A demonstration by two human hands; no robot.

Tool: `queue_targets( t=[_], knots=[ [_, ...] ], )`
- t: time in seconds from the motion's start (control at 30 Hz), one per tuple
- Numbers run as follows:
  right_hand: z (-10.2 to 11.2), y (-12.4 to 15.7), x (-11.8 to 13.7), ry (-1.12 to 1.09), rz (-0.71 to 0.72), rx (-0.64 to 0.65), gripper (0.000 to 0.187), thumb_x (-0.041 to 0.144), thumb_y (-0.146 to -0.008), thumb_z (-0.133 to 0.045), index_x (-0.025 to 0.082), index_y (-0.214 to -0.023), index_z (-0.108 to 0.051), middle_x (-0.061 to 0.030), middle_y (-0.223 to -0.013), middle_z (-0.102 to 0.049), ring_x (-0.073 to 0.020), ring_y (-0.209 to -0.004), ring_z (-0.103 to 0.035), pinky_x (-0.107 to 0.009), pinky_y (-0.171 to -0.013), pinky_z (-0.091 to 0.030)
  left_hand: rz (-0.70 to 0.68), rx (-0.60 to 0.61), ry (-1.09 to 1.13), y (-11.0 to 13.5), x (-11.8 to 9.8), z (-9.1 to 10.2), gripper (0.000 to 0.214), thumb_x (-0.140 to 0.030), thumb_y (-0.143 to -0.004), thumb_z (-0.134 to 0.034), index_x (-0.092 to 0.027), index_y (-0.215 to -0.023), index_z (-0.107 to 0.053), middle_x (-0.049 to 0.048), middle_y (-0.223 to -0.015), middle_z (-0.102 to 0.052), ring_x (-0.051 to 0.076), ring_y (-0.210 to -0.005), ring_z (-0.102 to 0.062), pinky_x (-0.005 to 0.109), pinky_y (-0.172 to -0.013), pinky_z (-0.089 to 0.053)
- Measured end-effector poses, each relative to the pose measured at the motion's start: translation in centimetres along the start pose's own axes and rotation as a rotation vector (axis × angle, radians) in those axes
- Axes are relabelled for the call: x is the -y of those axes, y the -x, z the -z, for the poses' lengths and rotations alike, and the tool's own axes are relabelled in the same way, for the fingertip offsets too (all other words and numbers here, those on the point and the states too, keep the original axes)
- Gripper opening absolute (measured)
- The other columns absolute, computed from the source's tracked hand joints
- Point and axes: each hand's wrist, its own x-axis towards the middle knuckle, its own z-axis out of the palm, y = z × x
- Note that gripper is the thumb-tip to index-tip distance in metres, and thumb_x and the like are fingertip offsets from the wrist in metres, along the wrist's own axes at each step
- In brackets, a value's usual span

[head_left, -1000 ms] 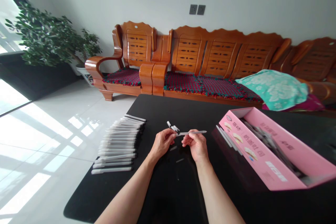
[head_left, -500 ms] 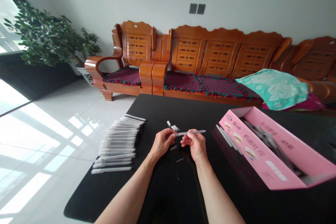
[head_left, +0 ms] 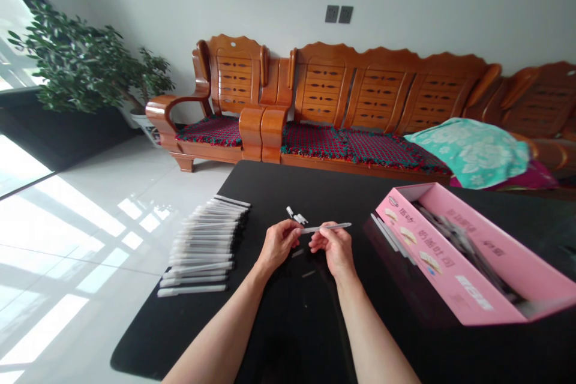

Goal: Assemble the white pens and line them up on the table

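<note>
Held level over the black table is a slim whitish pen (head_left: pixel 310 230), its pointed end sticking out to the right. My left hand (head_left: pixel 279 243) pinches its left end between thumb and fingers. My right hand (head_left: pixel 335 246) grips it nearer the point, thumb on top. Just beyond my hands lie several small white pen caps (head_left: pixel 297 216). A long row of white pens (head_left: pixel 202 245) is laid side by side to the left. At the right, a couple of slim white sticks (head_left: pixel 384 233), probably pen parts, lie along the box.
A pink open box (head_left: pixel 423 258) with dark and greyish contents, not clear to make out, stands at the right of the black table (head_left: pixel 288 324). Behind the table runs a wooden sofa (head_left: pixel 369 90) with a turquoise cloth (head_left: pixel 472 153). A potted plant (head_left: pixel 90 66) stands at the left.
Almost nothing differs. Both hands keep hold of the pen, which has shifted very slightly to the left.
</note>
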Motion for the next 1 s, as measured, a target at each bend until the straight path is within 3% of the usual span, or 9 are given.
queue_targets(
  t=[0.37, 0.53, 0.63, 0.83, 0.9, 1.0],
  knots=[
    [-0.2, -0.1, 0.2, -0.022, -0.02, -0.024, 0.021, 0.03, -0.069, -0.075, 0.016, -0.078, -0.061, -0.0025, -0.057, -0.07, -0.0195, -0.043, -0.067, -0.026, -0.035, -0.053, 0.051, -0.009, -0.009, -0.3, 0.9, -0.1, 0.033, -0.044, -0.088, -0.059, -0.013, -0.093, -0.069, 0.0017, -0.061, -0.063, 0.013, -0.054, -0.059, 0.021, -0.053, -0.047],
    [0.2, -0.1, 0.7, -0.059, 0.005, -0.059, 0.018, 0.028, -0.068, -0.073, 0.016, -0.077, -0.062, -0.0024, -0.056, -0.07, -0.0191, -0.044, -0.067, -0.025, -0.036, -0.053, -0.019, -0.099, -0.372, -0.5, 0.3, 1.9, 0.023, -0.033, -0.089, -0.057, -0.017, -0.086, -0.072, 0.0022, -0.07, -0.066, 0.013, -0.062, -0.06, 0.022, -0.061, -0.044],
    [0.4, -0.3, 0.8, -0.081, 0.002, -0.054, 0.017, 0.027, -0.069, -0.073, 0.016, -0.077, -0.063, -0.0025, -0.057, -0.07, -0.0191, -0.045, -0.067, -0.026, -0.037, -0.054, -0.049, -0.078, -0.61, -0.5, 0.4, 2.7, 0.017, -0.026, -0.086, -0.059, -0.019, -0.08, -0.074, 0.0026, -0.078, -0.066, 0.013, -0.068, -0.059, 0.024, -0.065, -0.042],
    [0.5, -0.3, 0.9, -0.084, -0.009, -0.045, 0.017, 0.026, -0.068, -0.072, 0.016, -0.077, -0.063, -0.0028, -0.057, -0.071, -0.0188, -0.045, -0.067, -0.025, -0.038, -0.054, -0.045, -0.086, -0.662, -0.3, 0.2, 2.9, 0.013, -0.022, -0.078, -0.067, -0.021, -0.087, -0.076, 0.0028, -0.086, -0.067, 0.012, -0.065, -0.056, 0.024, -0.064, -0.041],
    [0.5, -0.2, 0.9, -0.086, -0.006, -0.044, 0.016, 0.025, -0.069, -0.072, 0.016, -0.077, -0.063, -0.0031, -0.058, -0.071, -0.0188, -0.045, -0.067, -0.025, -0.038, -0.053, -0.045, -0.03, -0.57, -0.1, -0.5, 3.4, 0.011, -0.025, -0.078, -0.069, -0.019, -0.083, -0.076, 0.0017, -0.076, -0.066, 0.012, -0.061, -0.055, 0.023, -0.061, -0.04],
    [0.5, -0.2, 0.9, -0.094, 0.002, -0.04, 0.015, 0.025, -0.07, -0.072, 0.016, -0.078, -0.063, -0.003, -0.058, -0.071, -0.0189, -0.046, -0.067, -0.025, -0.038, -0.054, -0.032, 0.228, -0.391, 0.3, -1.8, 4.3, 0.015, -0.031, -0.077, -0.07, -0.017, -0.077, -0.075, 0.0, -0.064, -0.064, 0.012, -0.057, -0.054, 0.022, -0.055, -0.037]
  ],
)
